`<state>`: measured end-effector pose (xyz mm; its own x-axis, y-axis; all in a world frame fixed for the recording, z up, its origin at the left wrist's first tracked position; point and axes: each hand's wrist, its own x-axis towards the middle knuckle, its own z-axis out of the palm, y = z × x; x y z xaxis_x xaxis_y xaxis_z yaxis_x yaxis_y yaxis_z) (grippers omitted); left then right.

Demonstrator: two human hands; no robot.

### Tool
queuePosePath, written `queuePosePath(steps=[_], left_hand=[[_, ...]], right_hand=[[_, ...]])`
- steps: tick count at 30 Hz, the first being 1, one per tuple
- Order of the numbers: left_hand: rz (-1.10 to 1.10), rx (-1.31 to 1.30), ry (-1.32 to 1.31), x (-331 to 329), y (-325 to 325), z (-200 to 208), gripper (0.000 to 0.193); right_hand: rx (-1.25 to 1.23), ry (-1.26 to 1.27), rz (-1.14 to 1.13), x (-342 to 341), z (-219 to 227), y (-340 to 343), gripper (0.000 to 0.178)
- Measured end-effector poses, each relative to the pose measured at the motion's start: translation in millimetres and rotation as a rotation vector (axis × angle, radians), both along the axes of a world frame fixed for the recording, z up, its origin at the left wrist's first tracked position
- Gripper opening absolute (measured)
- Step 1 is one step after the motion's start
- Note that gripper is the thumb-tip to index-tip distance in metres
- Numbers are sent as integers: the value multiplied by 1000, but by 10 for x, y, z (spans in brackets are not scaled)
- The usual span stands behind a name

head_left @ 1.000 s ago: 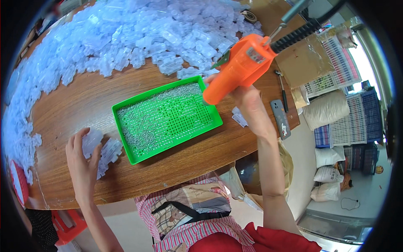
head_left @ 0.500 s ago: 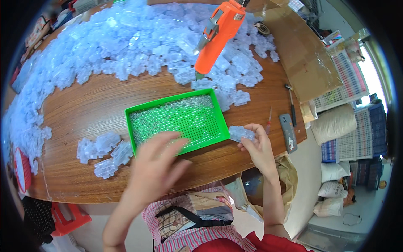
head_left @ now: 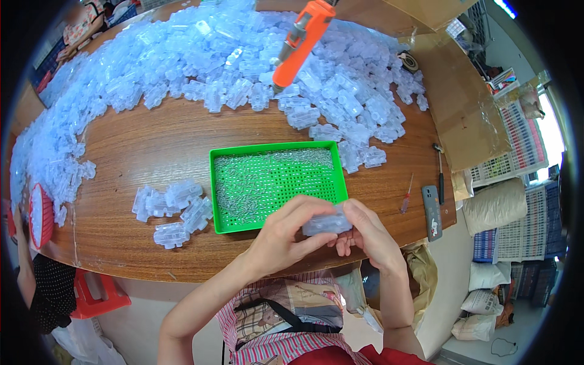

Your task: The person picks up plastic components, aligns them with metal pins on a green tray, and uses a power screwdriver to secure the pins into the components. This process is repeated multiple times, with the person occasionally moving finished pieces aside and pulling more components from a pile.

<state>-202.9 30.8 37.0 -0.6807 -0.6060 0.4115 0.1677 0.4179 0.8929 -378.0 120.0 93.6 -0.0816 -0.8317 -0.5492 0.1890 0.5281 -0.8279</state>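
Just over the front right edge of a green perforated tray (head_left: 215, 198), both my hands are on one clear plastic block (head_left: 326, 224). My left hand (head_left: 281, 236) pinches its left end between thumb and fingers. My right hand (head_left: 372, 237) is closed round the right end, with some of its fingers curled beneath. Many small silvery metal pieces (head_left: 240, 182) lie in the tray, thickest on its left side and along the back. Left of the tray sits a small group of similar clear blocks (head_left: 182, 196). Beyond the tray hangs an orange electric screwdriver (head_left: 304, 42), tip down.
A large heap of clear plastic blocks (head_left: 176, 61) covers the table's back and left. On the right lie a small red-handled screwdriver (head_left: 406, 198), a phone (head_left: 432, 213) and a hammer (head_left: 440, 173), beside a cardboard wall (head_left: 474, 109). Another person's arm (head_left: 25, 261) shows near a red basket (head_left: 41, 216).
My left hand has moved right from over the tray and closed on the block in my right hand. The view has shifted, and the hanging screwdriver appears farther off.
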Motion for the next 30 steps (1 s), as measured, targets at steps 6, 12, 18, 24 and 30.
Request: queuePosePath(steps=[6, 12, 18, 24, 30], left_hand=[[251, 53, -164, 378, 38, 74, 48], [294, 258, -177, 562, 161, 21, 75], [254, 216, -280, 524, 243, -137, 76], [180, 181, -358, 456, 175, -131, 74], [134, 195, -245, 323, 119, -206, 82]], right_hand=[[-635, 649, -233, -66, 119, -782, 60], [-903, 456, 1, -248, 283, -1587, 70], [-866, 324, -101, -131, 87, -1262, 37], [-902, 227, -123, -1, -296, -910, 49], [-982, 188, -287, 135, -557, -891, 55]])
